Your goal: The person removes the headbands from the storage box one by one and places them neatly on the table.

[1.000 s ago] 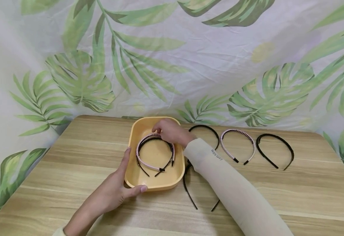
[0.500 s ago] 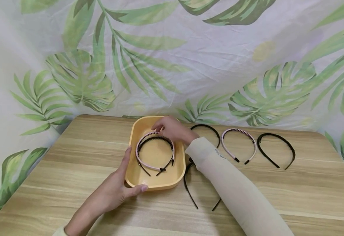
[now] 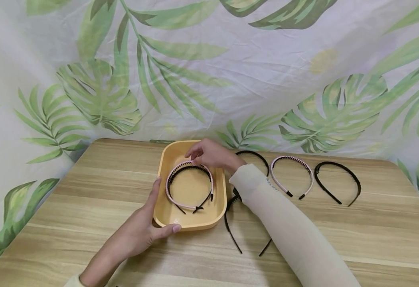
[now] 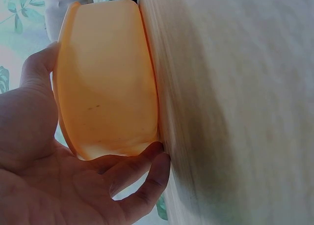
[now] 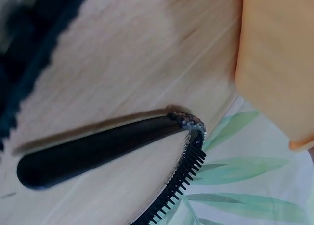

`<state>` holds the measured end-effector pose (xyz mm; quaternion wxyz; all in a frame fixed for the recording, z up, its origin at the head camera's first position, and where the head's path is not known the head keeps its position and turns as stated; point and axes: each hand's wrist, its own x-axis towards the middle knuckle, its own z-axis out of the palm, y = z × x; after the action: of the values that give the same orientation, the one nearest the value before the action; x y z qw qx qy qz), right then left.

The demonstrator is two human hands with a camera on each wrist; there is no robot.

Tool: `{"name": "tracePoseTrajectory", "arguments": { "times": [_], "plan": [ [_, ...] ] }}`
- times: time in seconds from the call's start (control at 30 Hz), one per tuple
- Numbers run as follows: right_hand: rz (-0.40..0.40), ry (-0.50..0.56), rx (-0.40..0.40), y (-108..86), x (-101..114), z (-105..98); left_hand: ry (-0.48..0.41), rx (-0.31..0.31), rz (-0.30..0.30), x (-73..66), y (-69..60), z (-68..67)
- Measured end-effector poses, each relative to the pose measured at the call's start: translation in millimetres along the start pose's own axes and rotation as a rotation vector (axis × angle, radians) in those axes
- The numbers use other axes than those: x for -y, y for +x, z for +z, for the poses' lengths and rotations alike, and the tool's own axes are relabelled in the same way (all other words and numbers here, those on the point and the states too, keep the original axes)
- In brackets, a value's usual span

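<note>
My left hand (image 3: 143,225) holds a yellow plastic bin (image 3: 161,207) at its near left corner, thumb over the front rim; in the left wrist view its fingers curl against the bin wall (image 4: 105,77). Inside the bin lie a pink headband (image 3: 167,187) with dark teeth and a black headband (image 3: 189,168), overlapping. My right hand (image 3: 211,154) reaches over the right rim and pinches the top of the pink headband. The right wrist view shows the bin's outside (image 5: 274,48) but almost nothing of that hand.
Right of the bin, a black headband (image 3: 254,152), a pink headband (image 3: 293,158) and another black headband (image 3: 338,165) form a row on the wooden table (image 3: 374,247). One more black headband (image 3: 232,235) lies nearer, partly under the right sleeve (image 3: 285,223). A leaf-print cloth (image 3: 195,79) hangs behind.
The right hand has shifted slightly right and up. The lower ends of the headbands in the bin have slid a little to the right. The left hand keeps its place on the bin.
</note>
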<state>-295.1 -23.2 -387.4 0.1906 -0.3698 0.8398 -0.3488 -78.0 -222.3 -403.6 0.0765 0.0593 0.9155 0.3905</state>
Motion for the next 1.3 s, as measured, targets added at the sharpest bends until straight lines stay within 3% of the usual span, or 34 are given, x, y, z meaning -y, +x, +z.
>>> {"name": "tracePoseTrajectory", "arguments": {
  "times": [0.63, 1.1, 1.3],
  "plan": [
    [-0.057, 0.000, 0.009, 0.6, 1.4, 0.7, 0.000, 0.007, -0.009, -0.1, 0.0, -0.7],
    [0.034, -0.040, 0.016, -1.6, 3.3, 1.0, 0.004, 0.014, -0.018, 0.1, -0.1, -0.8],
    [0.025, -0.055, 0.023, -1.3, 4.6, 2.0, 0.002, 0.014, -0.015, 0.4, 0.0, -0.9]
  ]
}}
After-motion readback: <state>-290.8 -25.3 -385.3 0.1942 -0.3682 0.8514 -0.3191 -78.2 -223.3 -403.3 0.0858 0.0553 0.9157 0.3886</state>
